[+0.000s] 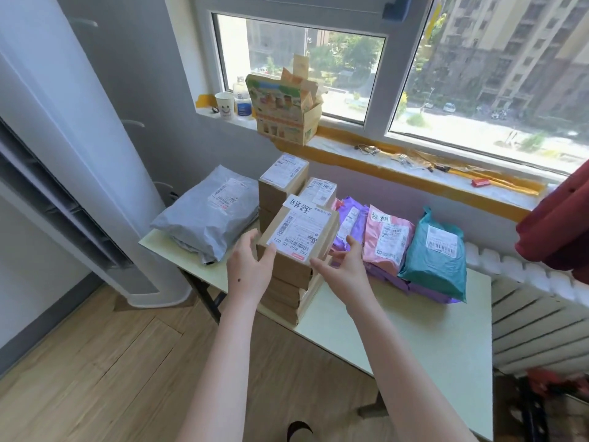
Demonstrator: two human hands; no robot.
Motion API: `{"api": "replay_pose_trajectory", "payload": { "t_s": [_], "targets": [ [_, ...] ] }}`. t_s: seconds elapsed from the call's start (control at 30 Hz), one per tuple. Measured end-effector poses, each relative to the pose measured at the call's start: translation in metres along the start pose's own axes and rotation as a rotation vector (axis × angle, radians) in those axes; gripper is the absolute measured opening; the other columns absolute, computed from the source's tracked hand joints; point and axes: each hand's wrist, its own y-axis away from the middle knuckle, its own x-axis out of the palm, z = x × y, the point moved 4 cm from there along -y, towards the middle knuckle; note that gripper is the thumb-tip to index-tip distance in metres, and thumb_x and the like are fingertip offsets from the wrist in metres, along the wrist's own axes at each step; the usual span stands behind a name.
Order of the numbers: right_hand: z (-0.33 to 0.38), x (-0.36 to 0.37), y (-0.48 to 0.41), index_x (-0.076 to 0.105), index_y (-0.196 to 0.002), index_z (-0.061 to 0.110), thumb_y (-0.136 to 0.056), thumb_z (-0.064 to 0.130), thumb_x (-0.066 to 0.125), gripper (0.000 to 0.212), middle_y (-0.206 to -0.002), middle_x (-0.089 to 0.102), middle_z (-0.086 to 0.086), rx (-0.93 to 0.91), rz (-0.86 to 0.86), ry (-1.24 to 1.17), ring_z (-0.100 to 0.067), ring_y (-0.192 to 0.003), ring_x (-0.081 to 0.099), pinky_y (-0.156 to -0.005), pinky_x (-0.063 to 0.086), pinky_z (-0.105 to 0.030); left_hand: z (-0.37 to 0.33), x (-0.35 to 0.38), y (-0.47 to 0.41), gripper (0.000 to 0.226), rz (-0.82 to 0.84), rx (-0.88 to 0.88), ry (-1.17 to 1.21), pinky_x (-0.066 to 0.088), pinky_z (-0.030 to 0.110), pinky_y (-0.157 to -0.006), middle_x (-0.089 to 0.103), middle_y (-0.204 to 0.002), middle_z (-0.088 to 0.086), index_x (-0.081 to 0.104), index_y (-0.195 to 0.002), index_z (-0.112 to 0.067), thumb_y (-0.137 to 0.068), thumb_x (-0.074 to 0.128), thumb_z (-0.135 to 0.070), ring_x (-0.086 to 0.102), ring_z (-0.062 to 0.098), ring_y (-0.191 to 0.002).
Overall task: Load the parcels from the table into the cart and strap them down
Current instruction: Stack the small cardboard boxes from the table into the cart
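— While the left hand (247,269) and the right hand (344,269) are both on the top box (302,237), where does that box sit?

— On the near stack (288,295) of cardboard boxes, at the near edge of the surface (398,333). The left hand grips the box's left corner with curled fingers. The right hand pinches its right near corner, thumb on the near side and fingers up the right side.

— And the other parcels?

— They are all on the surface too. The far stack (280,189) stands just behind. A grey mailer bag (210,218) lies to the left. To the right lie purple bags (350,215), a pink bag (387,240) and a teal bag (436,263), overlapping one another.

— What is beyond them?

— On the windowsill (350,153) stand an open printed carton (287,118), a paper cup (224,104) and a bottle (242,97). A white radiator (535,330) is at the right.
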Motion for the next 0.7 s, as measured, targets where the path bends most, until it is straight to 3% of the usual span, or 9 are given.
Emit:
{"api": "replay_pose_trajectory", "payload": {
  "t_s": [0.23,0.4,0.5,0.57,0.63,0.7],
  "targets": [
    [-0.01,0.01,-0.001,0.048,-0.134,0.023,-0.085,0.03,0.071,0.055,-0.125,0.056,-0.002,0.134,0.032,-0.175,-0.017,-0.114,0.057,-0.098,0.05,-0.044,0.021,0.008,-0.017,0.031,0.132,-0.086,0.165,0.042,0.02,-0.083,0.068,-0.111,-0.009,0.067,-0.118,-0.02,-0.097,0.05,-0.035,0.058,0.009,-0.108],
    [-0.002,0.019,0.005,0.063,-0.112,0.033,-0.095,0.025,0.059,0.02,-0.106,0.069,0.007,0.122,0.07,-0.241,-0.013,-0.103,0.064,-0.089,0.051,-0.035,0.025,0.004,-0.025,0.03,0.098,-0.115,0.248,0.042,0.025,-0.096,0.067,-0.117,-0.006,0.068,-0.118,-0.014,-0.097,0.052,-0.029,0.057,0.008,-0.111],
    [-0.001,0.022,0.009,0.062,-0.115,0.032,-0.097,0.024,0.055,0.02,-0.109,0.069,0.007,0.134,0.048,-0.255,-0.016,-0.106,0.063,-0.088,0.05,-0.034,0.026,0.003,-0.028,0.029,0.135,-0.115,0.317,0.042,0.03,-0.103,0.067,-0.12,-0.004,0.069,-0.117,-0.015,-0.095,0.056,-0.028,0.057,0.01,-0.116],
    [0.001,0.022,0.012,0.061,-0.117,0.031,-0.098,0.023,0.053,0.021,-0.113,0.068,0.006,0.137,0.022,-0.279,-0.018,-0.106,0.063,-0.088,0.05,-0.034,0.026,0.002,-0.03,0.031,0.17,-0.111,0.373,0.041,0.036,-0.107,0.066,-0.122,-0.003,0.072,-0.111,-0.021,-0.088,0.06,-0.039,0.056,0.01,-0.119],
    [0.005,0.019,0.016,0.059,-0.125,0.028,-0.099,0.024,0.053,0.027,-0.117,0.067,0.005,0.132,-0.008,-0.311,-0.017,-0.103,0.063,-0.087,0.05,-0.034,0.025,0.002,-0.03,0.037,0.223,-0.13,0.435,0.044,0.042,-0.105,0.066,-0.123,-0.003,0.075,-0.102,-0.033,-0.075,0.061,-0.054,0.056,0.013,-0.121],
    [0.008,0.015,0.02,0.055,-0.132,0.028,-0.098,0.026,0.055,0.034,-0.121,0.065,0.004,0.123,-0.028,-0.346,-0.019,-0.106,0.063,-0.085,0.051,-0.032,0.022,0.003,-0.03,0.036,0.281,-0.156,0.518,0.048,0.041,-0.1,0.067,-0.121,-0.003,0.075,-0.098,-0.038,-0.07,0.065,-0.058,0.057,0.015,-0.121]
  ]
}}
